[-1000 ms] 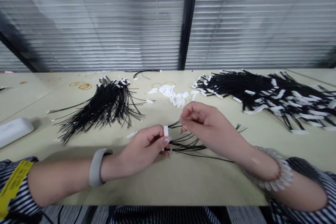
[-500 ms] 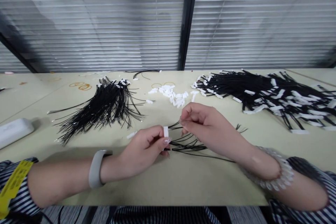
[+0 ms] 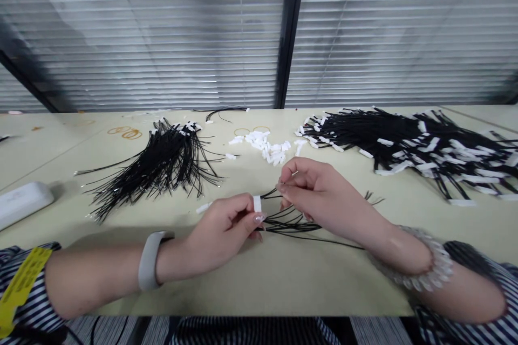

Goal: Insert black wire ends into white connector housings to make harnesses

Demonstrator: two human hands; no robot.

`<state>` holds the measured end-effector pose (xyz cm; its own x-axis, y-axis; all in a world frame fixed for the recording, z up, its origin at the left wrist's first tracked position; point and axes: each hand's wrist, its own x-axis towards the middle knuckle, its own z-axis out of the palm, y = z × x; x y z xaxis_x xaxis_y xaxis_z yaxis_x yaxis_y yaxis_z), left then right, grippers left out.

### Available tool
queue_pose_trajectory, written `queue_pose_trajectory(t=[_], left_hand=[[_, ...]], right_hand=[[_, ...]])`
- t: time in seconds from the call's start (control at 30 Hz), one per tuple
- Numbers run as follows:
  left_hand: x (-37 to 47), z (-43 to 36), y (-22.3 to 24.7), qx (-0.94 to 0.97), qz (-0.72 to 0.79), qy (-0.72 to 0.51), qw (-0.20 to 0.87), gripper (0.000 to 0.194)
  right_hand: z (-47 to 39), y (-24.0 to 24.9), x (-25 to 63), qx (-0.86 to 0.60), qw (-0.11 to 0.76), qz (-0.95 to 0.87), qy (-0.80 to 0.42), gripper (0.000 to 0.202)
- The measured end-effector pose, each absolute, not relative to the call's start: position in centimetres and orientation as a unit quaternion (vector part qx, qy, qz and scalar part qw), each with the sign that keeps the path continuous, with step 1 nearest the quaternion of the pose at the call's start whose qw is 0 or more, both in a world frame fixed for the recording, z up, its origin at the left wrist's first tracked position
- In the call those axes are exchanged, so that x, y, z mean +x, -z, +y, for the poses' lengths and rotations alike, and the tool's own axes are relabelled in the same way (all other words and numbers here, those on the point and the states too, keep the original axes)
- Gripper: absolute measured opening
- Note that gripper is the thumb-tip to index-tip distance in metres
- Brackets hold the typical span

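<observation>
Near the front middle of the table, my left hand (image 3: pixel 229 226) pinches a white connector (image 3: pixel 257 204) held upright between thumb and fingers. Black wires (image 3: pixel 291 225) run rightward from that connector and from the left fingertips, passing under my right hand (image 3: pixel 313 188). Thumb and index finger of the right hand are pressed together on a thin black wire just right of the connector. Its other fingers are curled, and the wire's tip is hidden in the pinch.
Loose white connectors (image 3: pixel 267 145) lie scattered beyond my hands. A pile of black wires (image 3: pixel 157 156) spreads at left; wires with white connectors (image 3: pixel 404 135) heap at right. Rubber bands (image 3: pixel 131 133) and a white case (image 3: pixel 24 202) lie on the left. Window blinds (image 3: pixel 162 38) rise behind the table.
Almost nothing differs. Both hands have shifted very slightly to the right, each keeping its grip on the connector and the wire.
</observation>
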<state>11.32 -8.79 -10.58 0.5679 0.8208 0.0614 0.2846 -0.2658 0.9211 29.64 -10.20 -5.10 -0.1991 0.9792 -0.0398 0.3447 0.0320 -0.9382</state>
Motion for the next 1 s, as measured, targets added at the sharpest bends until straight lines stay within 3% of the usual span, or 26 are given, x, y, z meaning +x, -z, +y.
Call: queue_pose_trajectory(t=[0.13, 0.23, 0.33, 0.5, 0.63, 0.87, 1.0], left_hand=[[11.3, -8.9, 10.4, 0.752, 0.376, -0.271, 0.468, 0.023], [11.5, -8.8, 10.2, 0.747, 0.371, -0.269, 0.482, 0.023], [11.6, -8.8, 10.1, 0.736, 0.358, -0.273, 0.506, 0.022], [11.5, -8.7, 10.2, 0.743, 0.353, -0.26, 0.505, 0.021], [11.4, -8.4, 10.4, 0.698, 0.331, -0.27, 0.575, 0.021], [11.4, -7.4, 10.7, 0.549, 0.319, -0.304, 0.71, 0.02], [11.4, -7.1, 10.6, 0.496, 0.313, -0.332, 0.738, 0.021]], right_hand=[[-10.2, 5.6, 29.6, -0.524, 0.342, -0.658, -0.42, 0.009], [-10.3, 6.0, 29.5, -0.505, 0.342, -0.742, -0.28, 0.004], [-10.5, 6.2, 29.5, -0.468, 0.328, -0.803, -0.169, 0.011], [-10.8, 6.3, 29.2, -0.455, 0.303, -0.826, -0.134, 0.012], [-10.5, 6.1, 29.6, -0.455, 0.296, -0.837, -0.067, 0.009], [-8.8, 5.7, 32.4, -0.441, 0.272, -0.841, 0.159, 0.015], [-8.7, 5.3, 32.9, -0.434, 0.308, -0.831, 0.16, 0.014]])
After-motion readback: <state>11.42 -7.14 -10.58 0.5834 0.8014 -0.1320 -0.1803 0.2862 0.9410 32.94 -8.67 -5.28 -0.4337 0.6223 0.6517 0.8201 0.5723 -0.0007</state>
